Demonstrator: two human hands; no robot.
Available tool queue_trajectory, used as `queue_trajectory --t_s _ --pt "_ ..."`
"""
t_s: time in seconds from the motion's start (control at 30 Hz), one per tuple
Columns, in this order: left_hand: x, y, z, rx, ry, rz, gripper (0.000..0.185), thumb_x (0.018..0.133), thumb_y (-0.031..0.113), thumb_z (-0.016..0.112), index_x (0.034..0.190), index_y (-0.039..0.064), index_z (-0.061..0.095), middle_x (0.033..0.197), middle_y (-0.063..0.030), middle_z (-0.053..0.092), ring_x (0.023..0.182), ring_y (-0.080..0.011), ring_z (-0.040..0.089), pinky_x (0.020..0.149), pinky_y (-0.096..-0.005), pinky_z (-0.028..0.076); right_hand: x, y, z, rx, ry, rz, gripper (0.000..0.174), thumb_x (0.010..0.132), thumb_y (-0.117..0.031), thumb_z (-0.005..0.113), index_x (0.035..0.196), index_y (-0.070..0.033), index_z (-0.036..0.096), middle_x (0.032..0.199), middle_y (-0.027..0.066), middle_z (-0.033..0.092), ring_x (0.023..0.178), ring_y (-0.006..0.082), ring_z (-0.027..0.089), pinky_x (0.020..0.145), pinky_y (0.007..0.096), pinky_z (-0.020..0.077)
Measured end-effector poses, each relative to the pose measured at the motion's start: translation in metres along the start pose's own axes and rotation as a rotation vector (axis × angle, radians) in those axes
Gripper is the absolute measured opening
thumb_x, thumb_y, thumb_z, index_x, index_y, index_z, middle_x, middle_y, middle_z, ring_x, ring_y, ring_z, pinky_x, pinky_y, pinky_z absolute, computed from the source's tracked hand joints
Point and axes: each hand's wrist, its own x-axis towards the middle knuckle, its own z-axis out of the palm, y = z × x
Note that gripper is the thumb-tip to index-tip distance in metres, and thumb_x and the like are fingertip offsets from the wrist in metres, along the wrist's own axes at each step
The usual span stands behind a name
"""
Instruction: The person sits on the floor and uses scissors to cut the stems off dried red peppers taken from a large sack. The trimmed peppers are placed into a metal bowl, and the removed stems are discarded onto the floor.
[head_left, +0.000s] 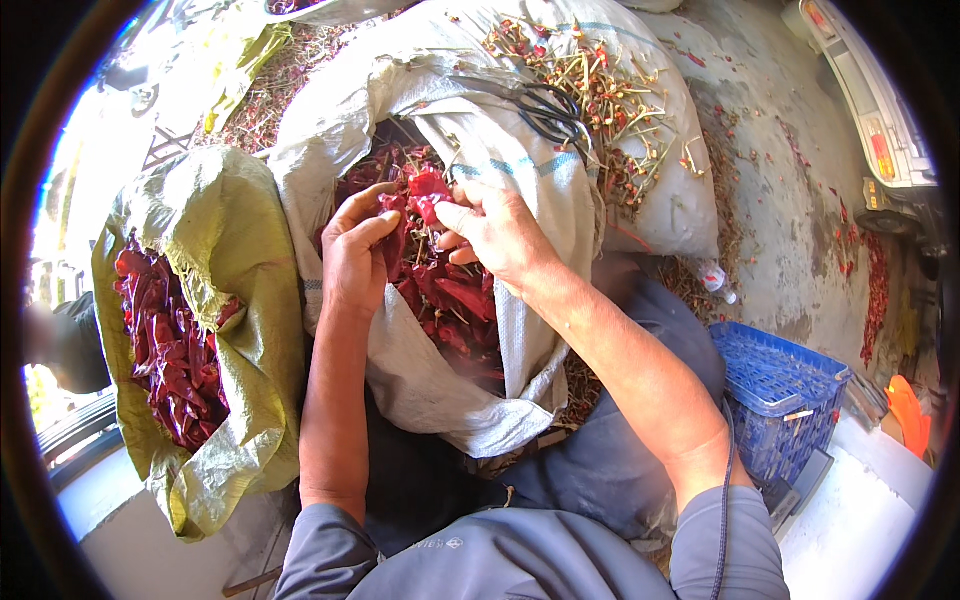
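Observation:
Over the mouth of a white woven sack (465, 420) full of dried red chili peppers (457, 300), both of my hands are raised close together. My left hand (360, 251) pinches a dark red dried pepper (394, 244) between thumb and fingers. With thumb and fingertips, my right hand (499, 232) grips a brighter red pepper piece (427, 193); the two pieces meet or overlap between the hands. Black-handled scissors (551, 112) lie on the folded sack cloth, beyond my right hand. Cut stems (615, 97) are heaped on another white sack beside them.
A yellow-green sack (255, 300) of dried peppers stands at the left. On the right are a blue plastic basket (787, 397), a plastic bottle (716, 281) and an orange object (907, 412). A vehicle (870, 97) stands at the upper right. Peppers and stems litter the concrete floor.

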Motion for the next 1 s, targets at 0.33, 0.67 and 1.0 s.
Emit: queue_trajectory --t_s 0.33,0.67,1.0 --pt "-0.001 -0.007 0.011 0.113 -0.089 -0.05 0.024 0.089 0.007 0.076 0.112 0.003 0.07 0.096 -0.0028 0.071 0.088 -0.0098 0.065 0.079 -0.023 0.052 -0.009 0.011 0.005 -0.532 0.063 -0.399 0.016 0.089 -0.016 0.068 0.096 -0.003 0.07 0.087 0.0231 0.069 0.077 0.0429 0.067 0.072 0.0468 0.0534" --pt "-0.011 -0.019 0.023 0.831 -0.113 0.296 0.014 0.085 0.004 0.073 0.098 0.0 0.07 0.077 -0.0072 0.069 0.07 -0.0078 0.059 0.065 -0.0288 0.05 -0.018 -0.006 -0.014 -0.713 0.136 -0.594 0.03 0.089 -0.032 0.075 0.088 -0.004 0.065 0.074 0.0146 0.068 0.071 0.033 0.069 0.064 0.0411 0.0529" --pt "-0.022 -0.007 0.033 0.971 -0.185 0.232 0.013 0.084 0.001 0.073 0.096 0.0 0.069 0.076 0.0003 0.063 0.073 -0.0054 0.053 0.069 -0.0273 0.049 -0.007 -0.01 -0.019 -0.758 0.087 -0.384 0.029 0.092 -0.034 0.068 0.089 -0.006 0.073 0.072 0.0177 0.067 0.072 0.0379 0.068 0.065 0.045 0.0532"
